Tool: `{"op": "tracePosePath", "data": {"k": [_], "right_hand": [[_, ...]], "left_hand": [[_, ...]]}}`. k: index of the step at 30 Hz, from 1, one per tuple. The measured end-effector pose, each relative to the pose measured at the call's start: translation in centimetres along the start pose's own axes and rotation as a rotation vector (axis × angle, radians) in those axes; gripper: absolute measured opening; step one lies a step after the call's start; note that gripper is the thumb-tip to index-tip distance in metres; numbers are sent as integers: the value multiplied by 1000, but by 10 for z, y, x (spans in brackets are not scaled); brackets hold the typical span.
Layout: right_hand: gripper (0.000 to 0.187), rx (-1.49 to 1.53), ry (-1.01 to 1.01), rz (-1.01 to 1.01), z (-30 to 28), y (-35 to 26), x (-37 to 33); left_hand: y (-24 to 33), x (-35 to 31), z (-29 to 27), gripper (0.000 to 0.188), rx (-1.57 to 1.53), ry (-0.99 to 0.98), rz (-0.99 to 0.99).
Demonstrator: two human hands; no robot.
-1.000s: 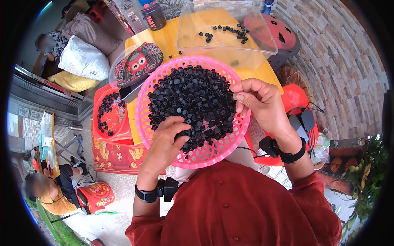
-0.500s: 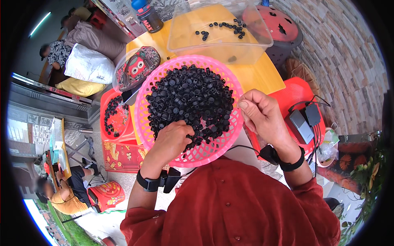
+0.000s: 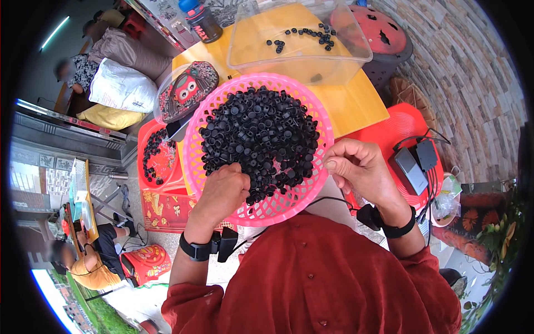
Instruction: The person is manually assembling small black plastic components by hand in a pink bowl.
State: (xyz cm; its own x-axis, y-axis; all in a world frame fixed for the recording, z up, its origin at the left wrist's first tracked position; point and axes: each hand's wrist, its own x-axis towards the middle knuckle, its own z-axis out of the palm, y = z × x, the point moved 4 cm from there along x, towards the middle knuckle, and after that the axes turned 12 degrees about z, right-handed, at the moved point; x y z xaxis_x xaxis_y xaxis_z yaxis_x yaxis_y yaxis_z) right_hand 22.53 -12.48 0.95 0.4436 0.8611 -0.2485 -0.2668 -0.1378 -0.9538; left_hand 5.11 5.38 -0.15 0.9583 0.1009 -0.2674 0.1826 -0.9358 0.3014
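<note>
A pink basket [image 3: 191, 161] with a lattice wall lies in front of me, heaped with small black plastic caps [image 3: 261, 125]. My left hand [image 3: 225, 192] is inside at the near left, its fingers curled and closed at the edge of the heap. What those fingertips grip, if anything, is hidden. At the basket's right rim my right hand [image 3: 361, 170] is closed in a pinch, thumb against forefinger. Anything between those fingertips is too small to make out. Bare pink lattice shows between the caps at the near side.
A clear plastic bin [image 3: 300, 62] with some black caps stands on the yellow table [image 3: 364, 106]. Left are an owl-patterned pouch [image 3: 189, 89] and a red tray [image 3: 158, 178] of caps. A red stool [image 3: 389, 125] at right bears black devices and cables [image 3: 425, 156].
My left hand has drawn slightly left and back from the caps. My right hand has dropped a little along the rim, its pinch kept. The view has shifted slightly.
</note>
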Motion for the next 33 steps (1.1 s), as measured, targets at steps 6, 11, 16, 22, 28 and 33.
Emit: {"op": "tracePosePath", "data": {"k": [6, 11, 16, 22, 28, 33], "right_hand": [[15, 31, 11, 108, -8, 4, -6], [13, 51, -59, 97, -5, 4, -8], [10, 2, -31, 89, -3, 4, -10], [6, -24, -68, 59, 2, 4, -13], [5, -33, -95, 71, 5, 7, -15], [5, -12, -96, 56, 4, 7, -13]], "left_hand": [[-1, -8, -3, 21, -10, 1, 24], [0, -4, -1, 21, 17, -34, -33], [12, 5, -2, 16, 56, 189, 104], [28, 25, 17, 23, -83, -41, 147], [25, 30, 33, 24, 14, 7, 145], [24, 34, 28, 20, -38, -11, 143]]}}
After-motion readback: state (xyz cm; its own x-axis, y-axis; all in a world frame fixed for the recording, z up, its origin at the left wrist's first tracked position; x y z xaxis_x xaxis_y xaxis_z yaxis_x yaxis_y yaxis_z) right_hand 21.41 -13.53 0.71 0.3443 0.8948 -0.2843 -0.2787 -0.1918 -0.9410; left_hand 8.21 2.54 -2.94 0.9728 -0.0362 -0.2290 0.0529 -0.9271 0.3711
